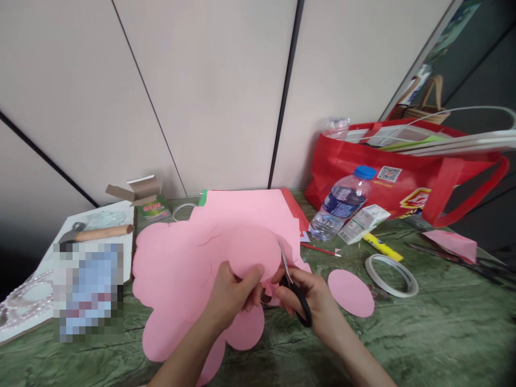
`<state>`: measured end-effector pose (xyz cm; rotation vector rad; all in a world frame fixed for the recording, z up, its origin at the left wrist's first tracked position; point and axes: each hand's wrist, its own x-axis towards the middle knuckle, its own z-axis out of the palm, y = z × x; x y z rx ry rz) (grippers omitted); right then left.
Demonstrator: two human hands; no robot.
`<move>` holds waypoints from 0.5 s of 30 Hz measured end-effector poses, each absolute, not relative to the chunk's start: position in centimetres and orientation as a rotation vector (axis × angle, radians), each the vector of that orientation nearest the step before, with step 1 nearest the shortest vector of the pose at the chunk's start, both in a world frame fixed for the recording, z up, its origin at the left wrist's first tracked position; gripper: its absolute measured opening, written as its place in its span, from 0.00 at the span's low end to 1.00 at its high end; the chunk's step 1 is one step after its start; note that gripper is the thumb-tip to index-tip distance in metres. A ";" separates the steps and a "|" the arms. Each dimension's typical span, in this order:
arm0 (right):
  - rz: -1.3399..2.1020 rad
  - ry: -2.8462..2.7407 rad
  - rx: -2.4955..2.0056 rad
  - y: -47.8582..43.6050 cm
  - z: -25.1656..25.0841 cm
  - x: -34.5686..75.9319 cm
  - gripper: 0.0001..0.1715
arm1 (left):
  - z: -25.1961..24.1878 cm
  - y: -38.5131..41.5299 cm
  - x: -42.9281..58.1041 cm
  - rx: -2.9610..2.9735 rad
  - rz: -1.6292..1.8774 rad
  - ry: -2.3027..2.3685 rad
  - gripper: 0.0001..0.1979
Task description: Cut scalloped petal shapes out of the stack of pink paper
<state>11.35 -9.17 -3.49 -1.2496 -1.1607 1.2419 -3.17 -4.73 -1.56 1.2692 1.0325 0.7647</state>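
Note:
My left hand point(233, 293) pinches the near edge of a pink paper piece point(242, 250) and lifts it above several pink paper circles point(177, 274) spread over the green table. Black-handled scissors point(292, 285) are gripped in my right hand point(310, 298), fingers through the loops, blades pointing up and away into the right edge of that lifted paper. One separate pink circle point(350, 292) lies flat just right of my right hand.
A water bottle point(342, 201), a red bag point(407, 172), a glue tube point(382, 246) and a tape roll point(391, 274) sit at right. A small cardboard box point(143, 196) and a wooden-handled tool point(99, 233) on a white board lie at left, by the wall.

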 end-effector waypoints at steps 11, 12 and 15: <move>1.251 -1.165 -1.267 -9.2 -3.4 11.3 0.12 | -1.4 -4.7 -3.0 1.263 0.788 1.023 0.23; 1.252 -1.160 -1.270 -9.2 -3.4 11.3 0.12 | -1.5 -4.7 -3.0 1.258 0.791 1.024 0.23; 1.251 -1.158 -1.273 -9.2 -3.4 11.3 0.12 | -1.5 -4.6 -3.0 1.256 0.796 1.040 0.25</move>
